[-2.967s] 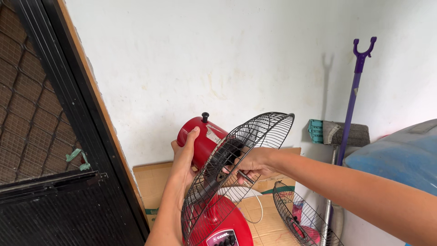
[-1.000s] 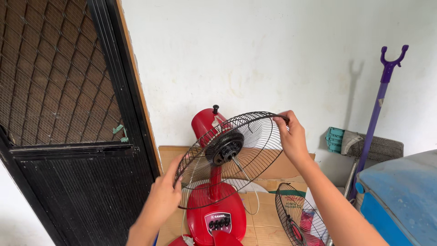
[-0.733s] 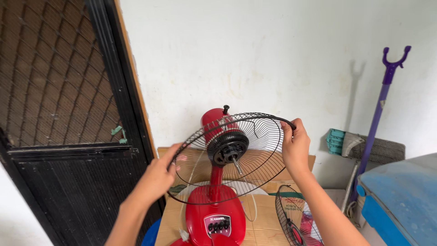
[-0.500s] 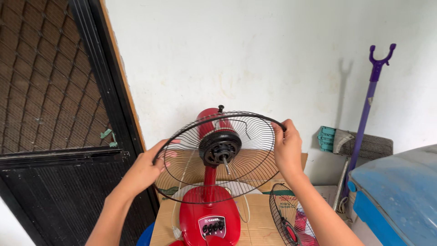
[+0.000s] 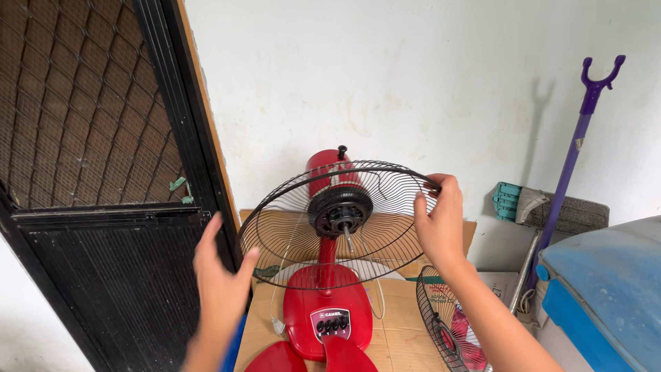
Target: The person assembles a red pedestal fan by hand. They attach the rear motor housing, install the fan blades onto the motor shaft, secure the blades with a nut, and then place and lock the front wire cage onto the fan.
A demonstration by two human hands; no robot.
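A red table fan (image 5: 327, 313) stands on flattened cardboard (image 5: 406, 337), its red motor housing (image 5: 323, 169) tilted back. The black wire rear guard (image 5: 296, 213) sits around the motor hub (image 5: 339, 211), with the bare shaft pointing toward me. My right hand (image 5: 439, 220) grips the guard's right rim. My left hand (image 5: 222, 279) is open beside the guard's left rim, fingers spread, thumb near the wire. Red fan blades (image 5: 303, 358) lie at the bottom edge.
A second black wire guard (image 5: 441, 324) leans at the lower right. A black mesh door (image 5: 89, 207) fills the left. A purple pole (image 5: 571, 158), a mop head (image 5: 551, 210) and a blue covered object (image 5: 606, 289) stand at the right by the white wall.
The guard has tipped from facing right to facing me. My left hand has come off the left rim and opened; my right hand still holds the right rim.
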